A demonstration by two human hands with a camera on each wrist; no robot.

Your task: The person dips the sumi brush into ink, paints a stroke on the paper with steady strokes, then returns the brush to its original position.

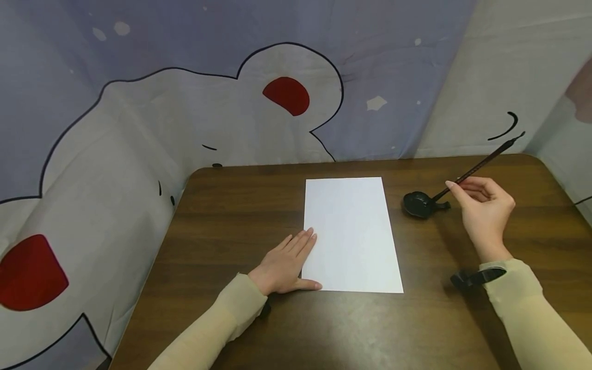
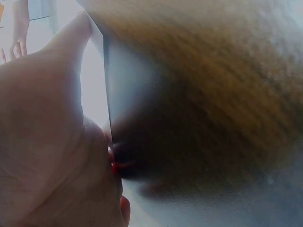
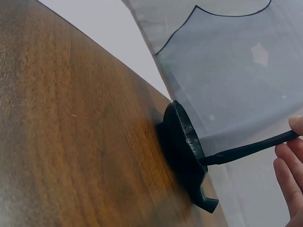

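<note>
My right hand (image 1: 487,213) pinches a dark calligraphy brush (image 1: 483,162) by its shaft, slanting up to the right. The brush's lower end dips into a small black ink dish (image 1: 418,204) with a stubby handle, right of the paper. In the right wrist view the brush tip meets the inside of the ink dish (image 3: 182,137) near its rim. My left hand (image 1: 287,262) lies flat on the lower left edge of a blank white sheet of paper (image 1: 349,236), fingers straight and thumb spread along the bottom edge. In the left wrist view the palm (image 2: 42,127) fills the left side.
The brown wooden table (image 1: 222,241) carries the paper and the ink dish. A printed cloth (image 1: 199,113) with cartoon shapes hangs behind the table and along its left side. A dark wrist strap (image 1: 478,277) sits at the right sleeve.
</note>
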